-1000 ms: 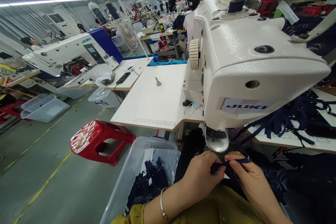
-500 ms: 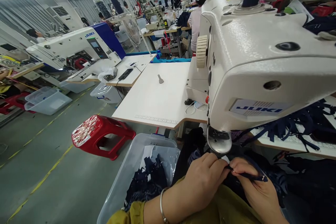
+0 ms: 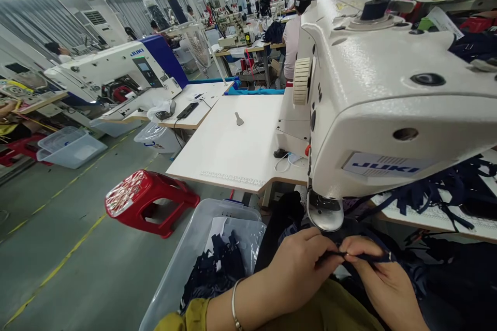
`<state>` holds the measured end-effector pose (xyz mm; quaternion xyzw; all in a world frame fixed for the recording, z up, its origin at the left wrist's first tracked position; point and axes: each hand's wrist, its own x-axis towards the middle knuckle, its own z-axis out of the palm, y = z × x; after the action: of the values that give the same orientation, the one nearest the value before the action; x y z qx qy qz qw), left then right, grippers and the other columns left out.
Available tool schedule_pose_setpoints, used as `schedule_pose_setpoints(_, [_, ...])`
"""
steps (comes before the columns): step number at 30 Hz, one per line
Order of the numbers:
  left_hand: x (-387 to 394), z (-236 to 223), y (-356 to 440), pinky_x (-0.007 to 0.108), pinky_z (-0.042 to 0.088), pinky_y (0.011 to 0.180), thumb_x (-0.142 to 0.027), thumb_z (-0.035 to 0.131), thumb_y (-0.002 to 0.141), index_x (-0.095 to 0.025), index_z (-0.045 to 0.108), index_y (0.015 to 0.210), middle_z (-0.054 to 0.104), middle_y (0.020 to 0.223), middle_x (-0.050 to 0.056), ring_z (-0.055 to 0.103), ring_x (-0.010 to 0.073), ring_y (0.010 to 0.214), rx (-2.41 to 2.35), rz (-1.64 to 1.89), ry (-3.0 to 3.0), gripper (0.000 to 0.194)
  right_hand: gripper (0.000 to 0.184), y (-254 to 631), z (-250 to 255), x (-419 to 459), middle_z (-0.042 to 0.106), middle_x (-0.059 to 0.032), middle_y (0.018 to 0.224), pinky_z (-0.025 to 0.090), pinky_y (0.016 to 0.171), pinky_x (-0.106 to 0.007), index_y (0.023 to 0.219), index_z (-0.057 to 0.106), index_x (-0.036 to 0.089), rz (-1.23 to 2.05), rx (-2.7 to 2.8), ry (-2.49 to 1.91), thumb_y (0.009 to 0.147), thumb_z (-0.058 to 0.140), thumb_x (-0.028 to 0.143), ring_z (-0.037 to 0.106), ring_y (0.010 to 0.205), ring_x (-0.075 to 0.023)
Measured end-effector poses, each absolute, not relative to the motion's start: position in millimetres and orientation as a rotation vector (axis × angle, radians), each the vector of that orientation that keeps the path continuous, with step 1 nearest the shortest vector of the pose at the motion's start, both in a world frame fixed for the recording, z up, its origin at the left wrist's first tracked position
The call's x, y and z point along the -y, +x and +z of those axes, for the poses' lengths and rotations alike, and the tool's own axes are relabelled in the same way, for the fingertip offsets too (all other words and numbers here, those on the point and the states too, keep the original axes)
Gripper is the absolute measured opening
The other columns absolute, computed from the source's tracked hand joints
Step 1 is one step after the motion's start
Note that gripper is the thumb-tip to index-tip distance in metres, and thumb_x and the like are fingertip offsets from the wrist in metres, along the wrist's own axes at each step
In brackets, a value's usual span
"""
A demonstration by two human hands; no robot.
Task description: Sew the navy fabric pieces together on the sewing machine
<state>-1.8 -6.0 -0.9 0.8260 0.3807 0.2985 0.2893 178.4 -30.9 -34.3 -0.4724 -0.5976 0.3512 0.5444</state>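
A narrow dark navy fabric strip (image 3: 368, 257) runs between my two hands, just in front of the sewing machine (image 3: 388, 88). My left hand (image 3: 301, 264), with a bracelet on the wrist, pinches one part of it between thumb and fingers. Close beside it, my right hand (image 3: 375, 269) pinches the same strip, fingertips nearly touching the left ones. The strip's right end sticks out past my right hand. Right above the hands sits the machine's rounded metal guard (image 3: 325, 213). More dark fabric (image 3: 450, 274) lies below and to the right, its outline hard to make out.
A clear plastic bin (image 3: 166, 289) with navy fabric pieces (image 3: 217, 269) stands left of my lap. Beyond it is a red stool (image 3: 151, 201). The white tabletop (image 3: 229, 147) carries a small grey metal piece (image 3: 238, 119). Navy strips (image 3: 430, 189) lie on the right table.
The hands stay near the machine's guard, still pinching the strip. The left fingers have shifted slightly, and the white bit seen between the hands is now mostly hidden. The camera view has tilted slightly.
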Motion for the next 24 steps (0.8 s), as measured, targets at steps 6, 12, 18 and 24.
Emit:
schedule_pose_setpoints(6, [-17,16,-2,0.022,0.047,0.062,-0.026,0.06,0.092,-0.019,0.062,0.087,0.06,0.082,0.0,0.059,0.0139,0.073,-1.206,0.693,2.353,0.009,0.013,171,-19,7,0.071,-0.0018,0.082,0.055,0.065,-0.022,0.083,0.066,0.024,0.809,1.414,-1.422,0.085,0.06,0.036,0.068,0.075,-0.018])
schedule_pose_setpoints(12, [-37,12,-4,0.033,0.049,0.081,-0.03,0.054,0.095,-0.018,0.061,0.097,0.063,0.095,0.005,0.058,0.0188,0.09,-1.319,0.81,2.667,0.013,0.017,165,-23,-11,0.065,-0.0032,0.09,0.051,0.072,-0.028,0.09,0.063,0.025,0.735,1.475,-1.441,0.088,0.054,0.039,0.063,0.08,-0.0189])
schedule_pose_setpoints(18, [-26,-15,-10,0.03,0.039,0.1,-0.022,0.049,0.098,-0.016,0.06,0.118,0.068,0.113,0.004,0.054,0.0145,0.113,-0.906,1.079,2.987,0.024,0.033,164,-21,-22,0.041,0.0063,0.066,0.048,0.056,-0.025,0.1,0.051,0.024,1.077,1.162,-1.486,0.081,0.063,0.048,0.046,0.059,-0.0143])
schedule_pose_setpoints(24, [-18,-22,-14,0.03,0.034,0.096,-0.02,0.051,0.096,-0.027,0.058,0.127,0.053,0.138,-0.006,0.046,0.0145,0.123,-1.075,0.938,3.117,0.032,0.039,167,-21,-26,0.062,-0.0037,0.101,0.049,0.089,-0.031,0.11,0.052,0.026,1.214,1.047,-1.348,0.082,0.062,0.051,0.059,0.1,-0.0203])
